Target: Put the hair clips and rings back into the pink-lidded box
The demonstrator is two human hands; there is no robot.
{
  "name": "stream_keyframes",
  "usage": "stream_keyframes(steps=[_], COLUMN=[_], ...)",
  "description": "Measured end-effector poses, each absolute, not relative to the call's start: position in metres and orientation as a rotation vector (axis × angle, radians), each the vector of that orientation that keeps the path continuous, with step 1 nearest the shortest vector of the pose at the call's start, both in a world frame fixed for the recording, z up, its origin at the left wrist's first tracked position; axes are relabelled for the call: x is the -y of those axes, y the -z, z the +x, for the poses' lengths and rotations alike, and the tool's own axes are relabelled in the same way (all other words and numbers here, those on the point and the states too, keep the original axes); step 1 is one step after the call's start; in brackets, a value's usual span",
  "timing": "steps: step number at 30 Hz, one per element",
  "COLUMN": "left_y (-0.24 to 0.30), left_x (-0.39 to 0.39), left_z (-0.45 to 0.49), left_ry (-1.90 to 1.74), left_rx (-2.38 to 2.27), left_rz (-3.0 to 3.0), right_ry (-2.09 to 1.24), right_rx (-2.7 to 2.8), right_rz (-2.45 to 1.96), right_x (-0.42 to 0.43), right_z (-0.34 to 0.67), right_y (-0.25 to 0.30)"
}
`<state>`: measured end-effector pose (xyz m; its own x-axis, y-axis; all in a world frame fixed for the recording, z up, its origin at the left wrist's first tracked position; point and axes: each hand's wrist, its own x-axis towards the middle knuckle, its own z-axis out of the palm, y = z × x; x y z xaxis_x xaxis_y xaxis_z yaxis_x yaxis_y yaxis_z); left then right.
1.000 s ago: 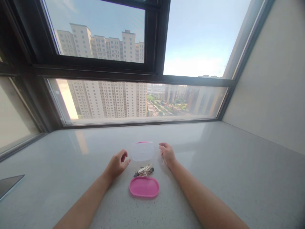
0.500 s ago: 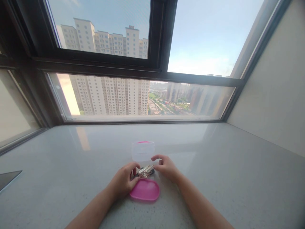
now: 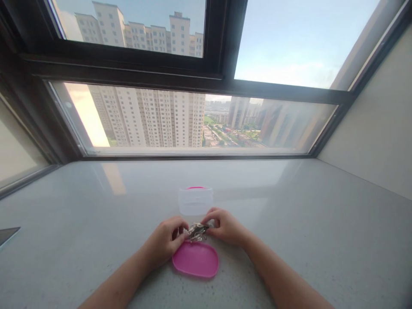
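Note:
A small heap of silver and dark metal clips [image 3: 198, 231] lies between my hands; their exact kind is too small to make out. My left hand [image 3: 169, 236] curls at the heap's left side, thumb and fingertips drawn in on the clips. From the right, my right hand [image 3: 225, 225] pinches at the heap's upper edge, fingers bent over the clips. Just in front of them, nearer to me, a shallow pink lid [image 3: 195, 260] lies flat, with my left thumb close to its upper left rim. Behind the heap stands a clear plastic box [image 3: 195, 202] with some pink at its top.
The pale speckled surface [image 3: 289, 240] runs back to a dark-framed window [image 3: 193, 158]. At the left edge lies the corner of a dark flat object [image 3: 8, 235]. A light wall [image 3: 383, 124] rises on the right.
My right hand has closed in on the clips, its raised index finger now lowered to them. My left fingers have drawn closer to the heap. The view has tilted down slightly.

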<state>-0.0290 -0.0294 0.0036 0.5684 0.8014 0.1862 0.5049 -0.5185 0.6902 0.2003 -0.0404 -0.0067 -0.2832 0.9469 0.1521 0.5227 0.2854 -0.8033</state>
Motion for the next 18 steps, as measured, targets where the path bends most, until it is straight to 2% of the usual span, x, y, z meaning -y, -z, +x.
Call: stream_keyframes(steps=[11,18], left_y=[0.0000,-0.0096], left_x=[0.0236,0.0314], left_z=[-0.0300,-0.0300], left_ry=[-0.614,-0.745], left_rx=[-1.131,-1.054], left_rz=[2.196,2.497], right_ry=[-0.894,-0.839], right_rx=[1.818,1.822], right_rz=[-1.305,-1.357], right_x=[0.0444,0.0427], right_z=[0.1985,0.1984], right_y=[0.0080,0.0086])
